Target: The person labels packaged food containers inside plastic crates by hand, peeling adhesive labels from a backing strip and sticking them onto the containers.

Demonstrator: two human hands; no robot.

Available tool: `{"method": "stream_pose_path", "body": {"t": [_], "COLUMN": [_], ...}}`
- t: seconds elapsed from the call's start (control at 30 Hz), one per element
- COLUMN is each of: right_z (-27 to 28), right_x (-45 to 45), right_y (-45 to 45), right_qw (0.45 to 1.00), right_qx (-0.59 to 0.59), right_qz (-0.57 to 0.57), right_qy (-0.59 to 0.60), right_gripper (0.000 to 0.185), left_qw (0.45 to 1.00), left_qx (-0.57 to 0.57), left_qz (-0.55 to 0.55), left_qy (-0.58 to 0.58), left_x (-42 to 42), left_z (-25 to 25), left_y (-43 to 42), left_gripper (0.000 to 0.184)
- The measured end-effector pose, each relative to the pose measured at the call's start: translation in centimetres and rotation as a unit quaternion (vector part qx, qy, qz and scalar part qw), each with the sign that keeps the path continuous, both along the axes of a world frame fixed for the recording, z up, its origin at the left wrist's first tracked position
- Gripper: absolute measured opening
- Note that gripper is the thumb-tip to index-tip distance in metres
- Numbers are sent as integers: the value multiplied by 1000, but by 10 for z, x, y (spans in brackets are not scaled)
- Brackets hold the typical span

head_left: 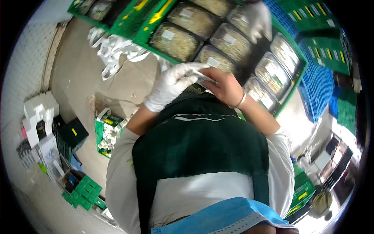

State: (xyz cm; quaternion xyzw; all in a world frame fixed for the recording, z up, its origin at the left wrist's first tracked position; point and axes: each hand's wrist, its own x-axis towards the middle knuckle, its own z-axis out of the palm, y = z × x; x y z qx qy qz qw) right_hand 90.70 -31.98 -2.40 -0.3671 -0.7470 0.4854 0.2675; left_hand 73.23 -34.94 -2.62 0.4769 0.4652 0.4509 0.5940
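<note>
My left hand, in a white glove, is closed with thumb and fingers pinched together in front of my green apron. My right hand, bare and with a band at the wrist, meets it there, its fingers bent around a small pale strip. Both hands seem to grip this strip; its exact kind is too small to make out. Just beyond them, a clear-lidded tray of pale shredded food bears a white label and lies in a large green crate.
Several more labelled food trays fill the crate. Another person's white-gloved hand reaches over its far side. White strips litter the floor at left, near a small green crate. Blue crates stand at right.
</note>
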Motion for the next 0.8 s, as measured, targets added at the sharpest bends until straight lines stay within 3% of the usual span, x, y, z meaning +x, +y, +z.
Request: {"method": "stream_pose_path", "body": {"t": [0.1, 0.2, 0.23, 0.3, 0.43, 0.57, 0.6, 0.63, 0.67, 0.7, 0.77, 0.8], "right_z": [-4, -20, -32, -64, -155, -136, -119, -100, -82, -69, -14, -15], "right_x": [-34, -61, -65, -79, -109, -110, -108, -108, -107, -106, -119, -118], "right_y": [6, 50, 72, 104, 109, 106, 105, 101, 97, 91, 68, 63], "right_qw": [996, 991, 984, 968, 909, 847, 856, 918, 959, 990, 976, 990], "right_qx": [59, 77, 90, 104, 197, 253, 231, 136, 36, -125, -208, -122], "right_qz": [-25, -78, -105, -122, -85, -135, -146, -138, -139, -35, 69, 63], "right_qy": [-57, -74, -109, -194, -358, -447, -440, -345, -246, -61, -3, -22], "right_gripper": [16, 17, 20, 27, 37, 53, 58, 59, 60, 53, 38, 31], "left_qw": [995, 984, 988, 966, 943, 962, 964, 966, 967, 969, 977, 978], "left_qx": [-70, -145, -140, -244, -287, -242, -226, -208, -207, -189, -193, -191], "left_qz": [46, -10, 16, 88, 168, 123, 122, 121, 109, 119, 38, 34], "left_qy": [48, 101, 66, 15, -20, -41, -68, -95, -104, -108, -78, -78], "left_x": [-32, -79, -100, -142, -183, -189, -182, -174, -163, -150, -146, -144], "left_z": [2, 0, -20, -12, -20, -37, -36, -35, -28, -20, -21, -19], "left_y": [-4, -4, -12, -16, -24, -24, -19, -12, -6, 1, 7, 12], "left_gripper": [11, 14, 13, 11, 12, 17, 18, 20, 22, 19, 17, 17]}}
